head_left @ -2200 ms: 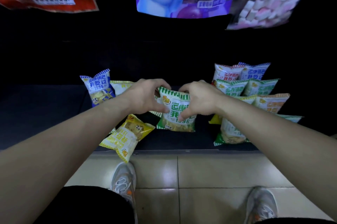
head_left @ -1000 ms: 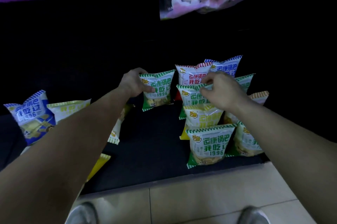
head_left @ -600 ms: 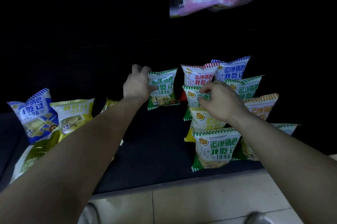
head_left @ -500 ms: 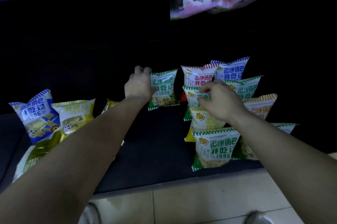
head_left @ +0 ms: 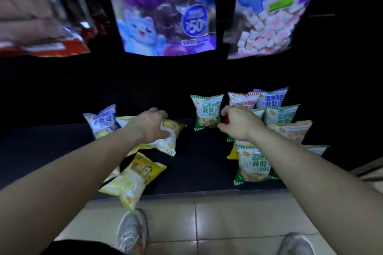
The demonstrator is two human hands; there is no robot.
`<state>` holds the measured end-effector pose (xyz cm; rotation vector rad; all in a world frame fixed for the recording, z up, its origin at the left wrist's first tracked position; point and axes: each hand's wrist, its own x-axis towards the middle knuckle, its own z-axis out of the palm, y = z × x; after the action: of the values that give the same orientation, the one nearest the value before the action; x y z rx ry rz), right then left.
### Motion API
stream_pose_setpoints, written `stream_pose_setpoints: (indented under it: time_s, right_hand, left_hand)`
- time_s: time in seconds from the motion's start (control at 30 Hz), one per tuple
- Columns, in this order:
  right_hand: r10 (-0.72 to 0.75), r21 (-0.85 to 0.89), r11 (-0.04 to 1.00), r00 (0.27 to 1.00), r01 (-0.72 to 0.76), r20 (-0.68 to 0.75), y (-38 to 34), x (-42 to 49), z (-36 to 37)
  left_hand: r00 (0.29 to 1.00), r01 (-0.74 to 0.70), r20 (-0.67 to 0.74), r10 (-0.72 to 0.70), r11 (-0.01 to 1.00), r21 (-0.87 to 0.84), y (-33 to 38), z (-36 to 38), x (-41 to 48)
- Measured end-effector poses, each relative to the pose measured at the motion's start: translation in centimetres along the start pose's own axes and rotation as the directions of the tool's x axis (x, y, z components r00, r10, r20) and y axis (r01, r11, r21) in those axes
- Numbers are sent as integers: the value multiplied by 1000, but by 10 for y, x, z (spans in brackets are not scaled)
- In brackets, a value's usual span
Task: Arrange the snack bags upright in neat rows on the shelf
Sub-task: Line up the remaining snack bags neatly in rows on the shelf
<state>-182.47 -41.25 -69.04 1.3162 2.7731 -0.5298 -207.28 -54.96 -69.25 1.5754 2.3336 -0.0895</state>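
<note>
Left hand grips a yellow bag — green bag upright.

shelf: dark, low | right: snack bags upright in rows | left: yellow bags lying flat

Shelf bare between snack bags.

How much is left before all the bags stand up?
About half done. On the right, bags stand in rows, like the front green bag and the rear blue bag. The left hand grips a tipped yellow bag; the right hand is beside the lone green bag. Left: the flat yellow bag overhanging the shelf and the stray blue bag.
</note>
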Motion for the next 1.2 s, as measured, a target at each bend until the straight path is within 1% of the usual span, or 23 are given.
stream_pose_setpoints:
  time_s: [0.1, 0.2, 0.33, 0.43, 0.5, 0.6, 0.73, 0.8, 0.83, 0.93, 1.07, 1.13, 1.2]
  right_hand:
    - [-33, 6, 999, 999, 33, 36, -37, -4, 19]
    - [-47, 14, 999, 994, 46, 98, -68, -3, 53]
    - [-47, 57, 998, 978, 36, 204, -100, 12, 104]
    - [-54, 100, 995, 971, 31, 231, -118, 31, 141]
    - [-28, 134, 991, 976, -2, 217, -126, 46, 164]
    - [44, 213, 974, 987, -78, 157, -132, 66, 196]
    - [190, 393, 893, 975, -219, 113, -138, 85, 222]
    - [214, 448, 863, 972, -234, 94, -137, 91, 226]
    - [206, 450, 865, 975, -224, 89, -135, 93, 225]
    - [128, 372, 916, 989, -149, 80, -121, 96, 212]
    - [31, 181, 982, 987, -60, 159, -86, 87, 189]
    - [29, 78, 996, 984, -43, 173, -66, 79, 180]
    - [78, -12, 997, 988, -77, 130, -52, 70, 177]
  left_hand:
    - [998, 54, 18, -54, 999, -2, -35, 5, -43]
    - [994, 100, 35, -100, 995, -8, -66, 16, -69]
    - [993, 109, 44, -108, 994, -28, -97, 25, -79]
    - [991, 128, 46, -125, 989, -73, -117, 32, -74]
    - [990, 132, 56, -128, 987, -87, -129, 39, -66]
    - [987, 156, 59, -150, 979, -130, -144, 47, -52]
    - [983, 184, 49, -178, 964, -193, -156, 53, -39]
    - [982, 188, 47, -182, 961, -205, -156, 55, -37]
    - [982, 190, 50, -183, 960, -207, -155, 55, -36]
    - [983, 183, 61, -174, 965, -190, -149, 55, -36]
    - [988, 154, 56, -147, 976, -157, -138, 52, -40]
    - [990, 137, 55, -130, 980, -143, -132, 51, -41]
    - [992, 123, 53, -117, 984, -131, -127, 50, -41]
